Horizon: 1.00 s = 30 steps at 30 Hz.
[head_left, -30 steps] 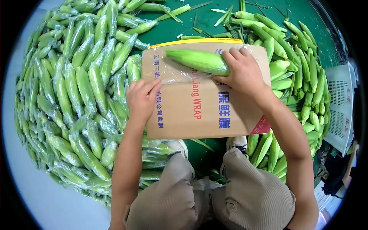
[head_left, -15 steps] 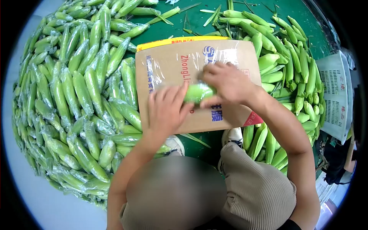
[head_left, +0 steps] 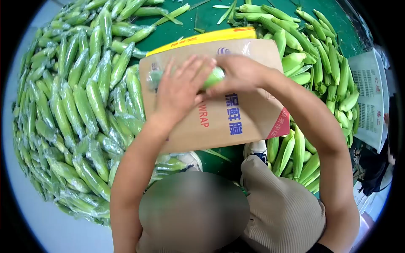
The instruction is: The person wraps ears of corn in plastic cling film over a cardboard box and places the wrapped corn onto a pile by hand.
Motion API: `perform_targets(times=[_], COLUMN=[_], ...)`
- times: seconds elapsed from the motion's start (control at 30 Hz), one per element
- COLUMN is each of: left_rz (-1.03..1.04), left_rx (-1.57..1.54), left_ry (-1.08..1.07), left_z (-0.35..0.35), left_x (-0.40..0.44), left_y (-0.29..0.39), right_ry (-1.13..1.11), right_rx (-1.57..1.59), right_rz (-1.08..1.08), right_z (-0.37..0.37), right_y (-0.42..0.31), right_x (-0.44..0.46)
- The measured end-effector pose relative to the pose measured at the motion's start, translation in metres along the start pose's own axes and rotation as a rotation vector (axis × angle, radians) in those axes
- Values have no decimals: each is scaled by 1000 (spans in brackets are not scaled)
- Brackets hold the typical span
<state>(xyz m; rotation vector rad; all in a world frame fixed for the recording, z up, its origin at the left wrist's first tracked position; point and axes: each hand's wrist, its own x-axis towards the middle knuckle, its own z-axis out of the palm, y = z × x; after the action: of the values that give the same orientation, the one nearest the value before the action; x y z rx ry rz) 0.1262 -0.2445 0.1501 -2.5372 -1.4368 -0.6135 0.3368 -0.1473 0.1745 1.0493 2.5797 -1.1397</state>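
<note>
A green corn ear (head_left: 214, 78) in its husk lies across the upper part of a brown cardboard box (head_left: 177, 137). My left hand (head_left: 180, 87) covers its middle, fingers bent over it and blurred by motion. Clear film shows at its left end, beyond my fingers. Around the right end of the ear, my right hand (head_left: 236, 75) is closed, its fingertips partly hidden. Printed letters and a yellow strip (head_left: 198, 40) along the far edge mark the box.
Film-wrapped corn ears (head_left: 86, 105) form a large pile at the left. Unwrapped ears (head_left: 312, 50) are heaped at the right, beside a pale crate (head_left: 371, 99). Loose husk leaves (head_left: 228, 12) lie on the green surface (head_left: 168, 31). My shoes (head_left: 255, 149) are below the box.
The ear went from the far side of the box to its middle, then back up and left. My left hand moved from the film onto the ear; my right hand stayed on it.
</note>
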Motion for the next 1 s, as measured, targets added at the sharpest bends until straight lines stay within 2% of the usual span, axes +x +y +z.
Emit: perform_targets(times=[0.03,0.13,0.2,0.23,0.27,0.3,0.37,0.4,0.47,0.53,0.57,0.63,0.67,0.73,0.77,0.8,0.83,0.87,0.9,0.93,0.97,1.0], left_rz=[21,-222,-252,-284,-318,-382,-369,-355,-212,-18,-124,-356,-279,-127,-215,-281,-349,-437,-485,-422,-408,-389], left_rx=[-27,-258,-361,-431,-499,-557,-623,-651,-975,-1131,-1228,-1421,-1369,-1249,-1292,-1309,-1326,-1337,-1256,-1101,-1086,-1079], left_ry=[-38,-334,-446,-544,-644,-721,-806,-843,-967,-1399,-1443,-1539,-1420,-1164,-1179,-1185,-1189,-1189,-1162,-1099,-971,-850], left_z=[-4,-15,-29,-33,-38,-43,-48,-48,-39,-43,-39,-32,-30,-29,-46,-65,-83,-93,-99,-114,-124,-138], left_x=[-12,-32,-21,-18,-14,-10,-22,-29,-61,-78,-91,-127,-146,-174,-160,-146,-134,-130,-138,-124,-118,-110], left_y=[7,34,44,45,44,45,58,66,91,125,132,135,133,121,109,97,85,77,71,66,60,50], right_ry=[-106,-406,251,326,326,310,254,235,218,211,302,340,370,129,-300,-293,-150,-430,-576,-490,-423,-423], right_rx=[17,7,-198,-433,-577,-544,-496,-491,-478,-472,-455,-503,-526,-142,96,203,499,641,675,818,961,973], right_rz=[-28,1,-440,-526,-545,-505,-465,-448,-412,-405,-447,-551,-596,-812,-748,-660,-559,-435,-56,-6,20,27], right_z=[7,-15,7,32,63,63,66,63,59,59,65,89,102,147,145,165,179,174,177,192,210,199], right_y=[-5,-18,15,16,27,26,19,17,14,14,17,16,11,-7,-31,-41,-50,-40,-34,-31,-27,-31], right_x=[-11,-13,26,30,42,40,41,41,38,37,36,23,11,-51,-80,-117,-143,-140,-139,-145,-144,-136])
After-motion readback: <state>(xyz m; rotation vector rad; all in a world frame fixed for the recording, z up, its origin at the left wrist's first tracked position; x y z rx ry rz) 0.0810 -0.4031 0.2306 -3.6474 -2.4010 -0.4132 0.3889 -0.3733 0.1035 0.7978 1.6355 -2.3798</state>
